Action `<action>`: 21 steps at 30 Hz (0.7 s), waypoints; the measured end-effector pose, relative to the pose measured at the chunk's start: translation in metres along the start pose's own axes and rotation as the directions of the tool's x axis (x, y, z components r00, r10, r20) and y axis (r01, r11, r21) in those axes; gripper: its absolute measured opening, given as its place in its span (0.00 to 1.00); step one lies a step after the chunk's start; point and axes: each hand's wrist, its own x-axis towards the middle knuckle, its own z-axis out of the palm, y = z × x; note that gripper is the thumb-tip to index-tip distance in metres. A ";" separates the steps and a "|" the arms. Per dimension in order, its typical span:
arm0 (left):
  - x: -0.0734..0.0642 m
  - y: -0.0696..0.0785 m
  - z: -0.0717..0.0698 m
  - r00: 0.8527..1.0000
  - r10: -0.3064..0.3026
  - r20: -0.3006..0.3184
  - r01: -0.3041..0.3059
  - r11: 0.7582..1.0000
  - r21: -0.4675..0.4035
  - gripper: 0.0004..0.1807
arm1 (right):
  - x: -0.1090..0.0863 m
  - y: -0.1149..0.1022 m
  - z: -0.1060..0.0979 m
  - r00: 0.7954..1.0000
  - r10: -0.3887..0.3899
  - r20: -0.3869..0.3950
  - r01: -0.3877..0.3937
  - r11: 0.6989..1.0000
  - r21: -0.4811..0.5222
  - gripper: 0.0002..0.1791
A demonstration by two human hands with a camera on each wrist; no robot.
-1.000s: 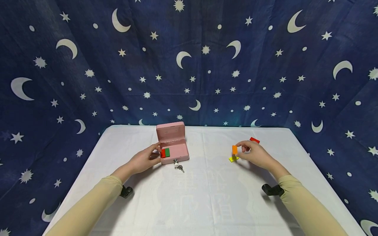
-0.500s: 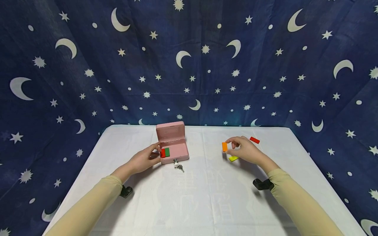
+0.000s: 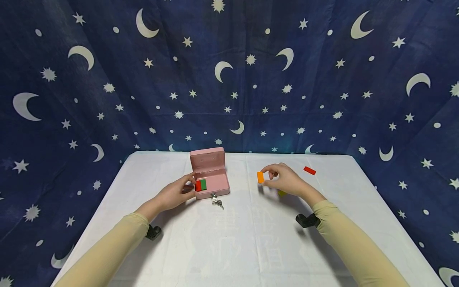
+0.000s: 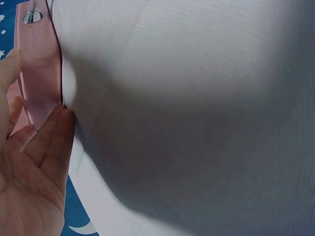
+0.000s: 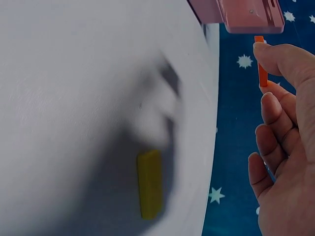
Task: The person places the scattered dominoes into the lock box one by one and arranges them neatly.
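A pink cash box (image 3: 216, 182) stands with its lid raised, and a red block (image 3: 198, 185) and a green block (image 3: 203, 184) lie side by side in its left end. My left hand (image 3: 175, 194) holds that end, thumb at the front corner and fingers along the side wall (image 4: 42, 64). Between thumb and index finger, my right hand (image 3: 285, 180) pinches a thin orange rectangular block (image 3: 260, 177) upright above the cloth, right of the box; its narrow edge (image 5: 262, 64) shows in the right wrist view. The other right fingers are bent and hold nothing.
A small padlock (image 3: 214, 199) with keys (image 3: 218, 204) hangs at the box's front. Partly behind my right hand lies a yellow block (image 5: 150, 184). Farther back right is another red block (image 3: 310, 170). White cloth (image 3: 236, 243) covers the table; a starry curtain (image 3: 229, 95) hangs behind.
My right hand has carried the orange block leftward, toward the box, past the yellow block. The far red block shows fully now. My left hand stays on the box.
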 end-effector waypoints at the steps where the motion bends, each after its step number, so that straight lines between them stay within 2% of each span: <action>1: 0.000 0.000 0.000 1.000 0.000 -0.002 0.000 1.000 0.001 0.26 | 0.001 -0.001 0.001 1.000 -0.004 0.004 0.004 1.000 0.000 0.22; 10: 0.000 -0.001 0.000 1.000 -0.009 0.001 0.009 1.000 0.005 0.23 | 0.012 -0.013 0.013 0.999 -0.029 0.013 0.029 1.000 -0.004 0.22; 17: 0.001 -0.001 0.001 1.000 -0.014 -0.002 0.014 1.000 0.010 0.36 | 0.019 -0.020 0.023 0.999 -0.041 0.023 0.040 0.999 0.008 0.21; 21: 0.001 0.000 0.001 1.000 -0.020 -0.002 0.020 1.000 0.011 0.32 | 0.022 -0.025 0.029 0.998 -0.060 0.025 0.060 0.998 0.012 0.21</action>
